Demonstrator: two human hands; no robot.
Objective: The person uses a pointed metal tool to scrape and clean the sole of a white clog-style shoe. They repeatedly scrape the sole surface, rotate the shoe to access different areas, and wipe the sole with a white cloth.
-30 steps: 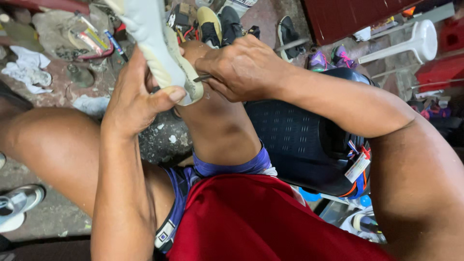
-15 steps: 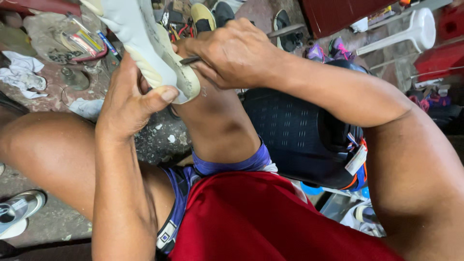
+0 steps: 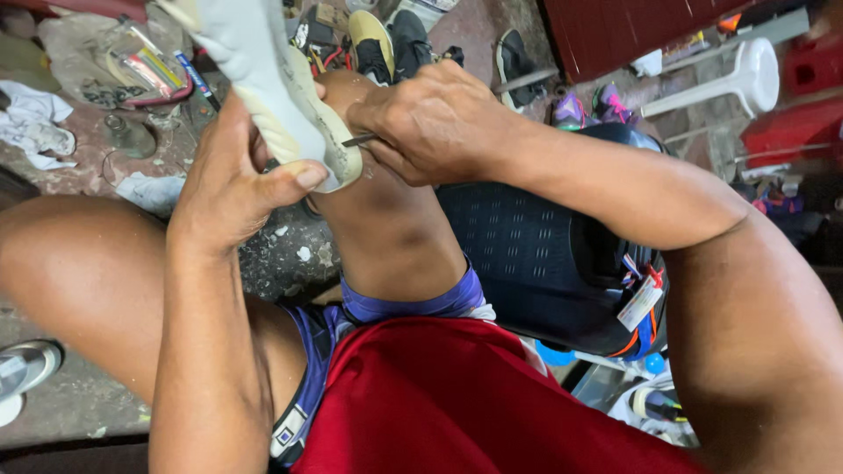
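Holding the pale shoe sole-up in my left hand, long axis eleven-to-five, my right hand pinches a thin metal tool entering from three o'clock.

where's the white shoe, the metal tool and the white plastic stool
white shoe point(image 3: 263, 83), head view, on its pale sole
metal tool point(image 3: 358, 140), head view, on the thin shaft by the right hand
white plastic stool point(image 3: 757, 75), head view, on the round seat, lying on its side
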